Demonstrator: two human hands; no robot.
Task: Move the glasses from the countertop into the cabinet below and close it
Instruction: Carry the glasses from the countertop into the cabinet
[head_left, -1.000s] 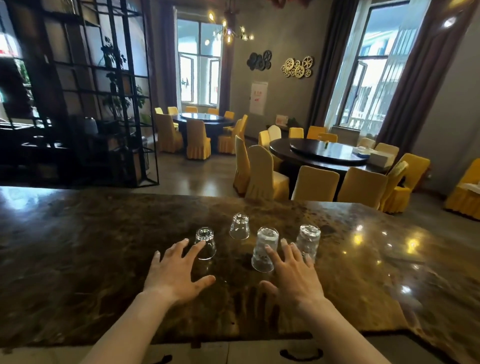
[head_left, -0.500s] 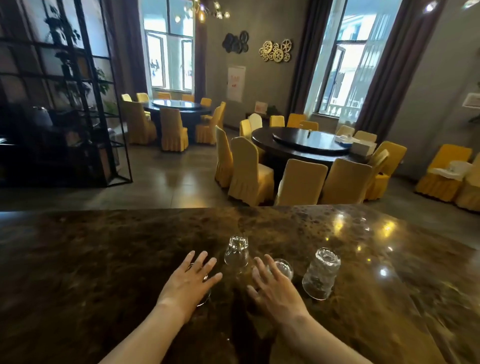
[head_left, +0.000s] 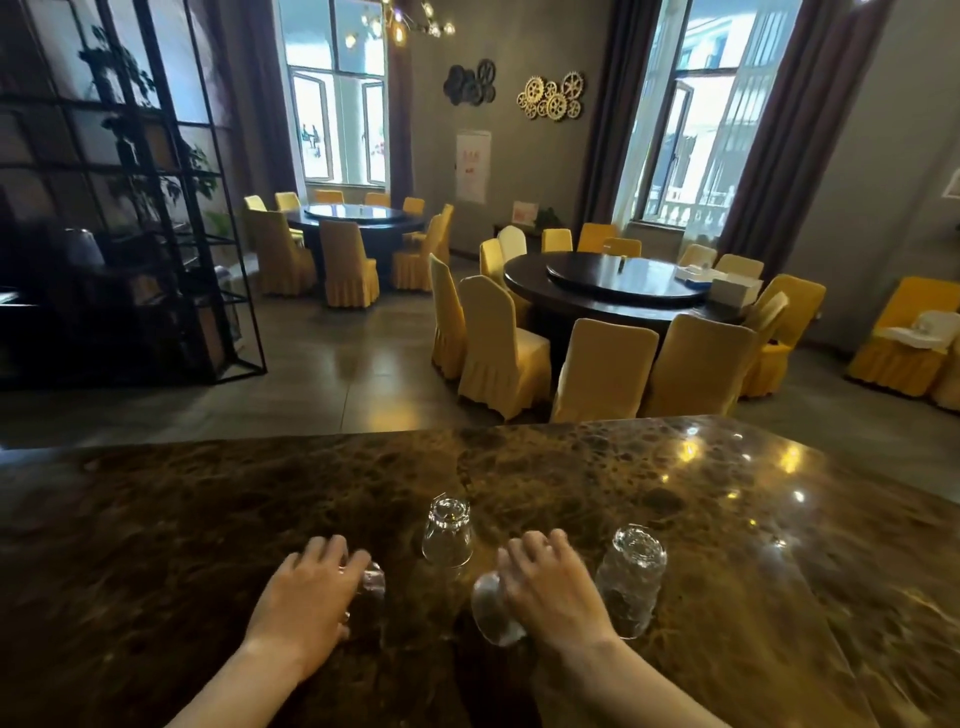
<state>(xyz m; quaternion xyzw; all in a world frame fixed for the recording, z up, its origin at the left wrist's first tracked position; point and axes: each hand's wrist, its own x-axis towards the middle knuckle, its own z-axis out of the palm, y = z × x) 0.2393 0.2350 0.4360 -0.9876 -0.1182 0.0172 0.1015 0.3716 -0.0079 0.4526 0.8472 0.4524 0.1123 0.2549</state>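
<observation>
Observation 1: since 1.0 s ago, when both hands lay flat and spread short of the 4 upturned glasses, each hand has come down onto a glass. My left hand (head_left: 306, 597) is now curled over the left glass (head_left: 370, 584), fingers wrapped across its top and side. My right hand (head_left: 553, 590) is clenched around the near-centre glass (head_left: 491, 610), which is tilted, its mouth swung toward me. I judge that glass to be leaving the desk (head_left: 156, 519); whether the left one has lifted I cannot tell.

Observation 2: 2 glasses are untouched and stand mouth-down on the desk: the rear glass (head_left: 448, 530) between my hands, and the right glass (head_left: 631, 579) just beside my right hand.

Assessment: the task is at its first pickup. Nothing has gone below yet, and a second trip for the remaining 2 appears necessary.

Limits of view: the cabinet below the desk is not in view at all, so I cannot say whether its door is open or shut. The left glass is largely covered by my fingers, and only a blurred sliver of it shows. The tilted glass is smeared by motion, and its rim is hard to trace. Both forearms are cut off by the lower edge.
</observation>
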